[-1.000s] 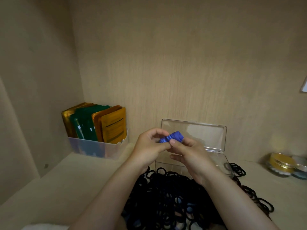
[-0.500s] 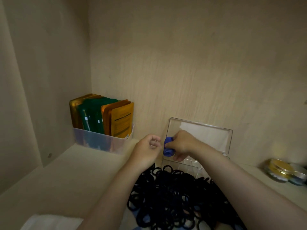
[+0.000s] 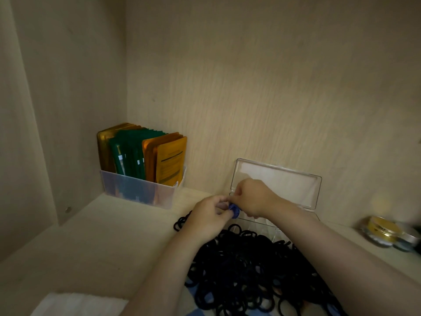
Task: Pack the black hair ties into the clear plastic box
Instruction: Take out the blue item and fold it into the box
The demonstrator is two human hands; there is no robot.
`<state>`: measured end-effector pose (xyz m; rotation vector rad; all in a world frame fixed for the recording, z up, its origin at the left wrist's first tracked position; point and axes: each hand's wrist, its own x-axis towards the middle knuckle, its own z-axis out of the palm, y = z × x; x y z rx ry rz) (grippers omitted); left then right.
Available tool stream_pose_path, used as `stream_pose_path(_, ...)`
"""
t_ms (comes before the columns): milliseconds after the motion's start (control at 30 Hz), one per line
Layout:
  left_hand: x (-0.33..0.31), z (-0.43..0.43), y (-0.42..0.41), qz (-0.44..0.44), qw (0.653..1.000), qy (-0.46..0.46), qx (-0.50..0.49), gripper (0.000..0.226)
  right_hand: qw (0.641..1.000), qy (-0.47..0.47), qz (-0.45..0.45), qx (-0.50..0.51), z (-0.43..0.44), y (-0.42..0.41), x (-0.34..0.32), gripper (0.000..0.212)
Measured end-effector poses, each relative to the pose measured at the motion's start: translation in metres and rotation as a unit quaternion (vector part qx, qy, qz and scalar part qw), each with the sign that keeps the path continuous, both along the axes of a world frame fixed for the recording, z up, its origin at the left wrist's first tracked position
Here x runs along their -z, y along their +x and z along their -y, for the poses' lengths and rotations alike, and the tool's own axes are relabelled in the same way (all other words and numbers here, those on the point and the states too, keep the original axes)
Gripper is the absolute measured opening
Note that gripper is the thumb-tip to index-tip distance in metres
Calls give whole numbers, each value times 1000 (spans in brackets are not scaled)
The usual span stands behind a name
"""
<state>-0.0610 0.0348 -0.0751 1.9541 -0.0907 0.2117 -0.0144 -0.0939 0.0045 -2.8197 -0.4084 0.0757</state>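
Both hands, left (image 3: pixel 208 213) and right (image 3: pixel 252 197), now pinch the blue item (image 3: pixel 234 210) together, lower, beside the clear box (image 3: pixel 303 215).

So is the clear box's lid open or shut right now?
Open. The lid stands raised against the back wall behind the clear plastic box, with both hands in front of it.

Dim, pale wood-grain cabinet walls (image 3: pixel 250 87)
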Motion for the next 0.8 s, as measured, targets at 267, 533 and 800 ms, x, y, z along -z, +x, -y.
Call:
stream_pose_path(267, 0, 4, 5, -13, 1000, -9, -25, 21, 994, 52, 90, -46, 30, -21, 19, 14)
stream_pose_path(533, 3, 6, 4, -2, 999, 6, -41, 30, 990, -49, 75, -107, 24, -13, 17, 24)
stream_pose_path(800, 2, 7, 5, 15, 998, 31, -45, 30, 978, -88, 128, -142, 29, -29, 23, 34)
